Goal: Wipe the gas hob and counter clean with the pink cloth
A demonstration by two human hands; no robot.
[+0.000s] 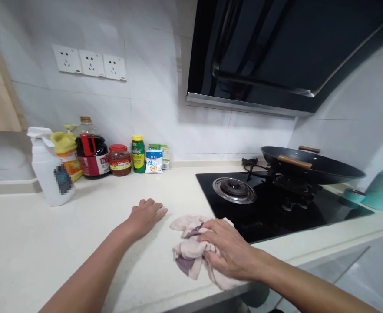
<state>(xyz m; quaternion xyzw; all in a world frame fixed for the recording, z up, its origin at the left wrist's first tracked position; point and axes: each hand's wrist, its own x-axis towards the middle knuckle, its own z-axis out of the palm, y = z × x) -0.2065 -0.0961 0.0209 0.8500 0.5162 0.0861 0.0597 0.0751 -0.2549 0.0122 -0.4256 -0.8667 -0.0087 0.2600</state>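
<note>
My right hand (226, 248) presses a crumpled pinkish-white cloth (191, 250) with purple patches onto the countertop, its fingers curled into the folds. The cloth lies at the front left corner of the black gas stove (256, 230), partly over the counter's front edge. To the left, my left hand (147, 215) rests on the pale countertop (90, 243) with its fingers slightly spread and nothing in it. A small gap separates that hand from the cloth.
Along the wall stand a white spray bottle (50, 174), a yellow bottle (67, 152), a dark sauce jug (92, 152), a red-lidded jar (120, 161), a green bottle (138, 154) and a white-blue packet (154, 161). A wok (328, 169) sits on the right burner beneath the range hood (259, 56). Teal containers (382, 189) stand far right.
</note>
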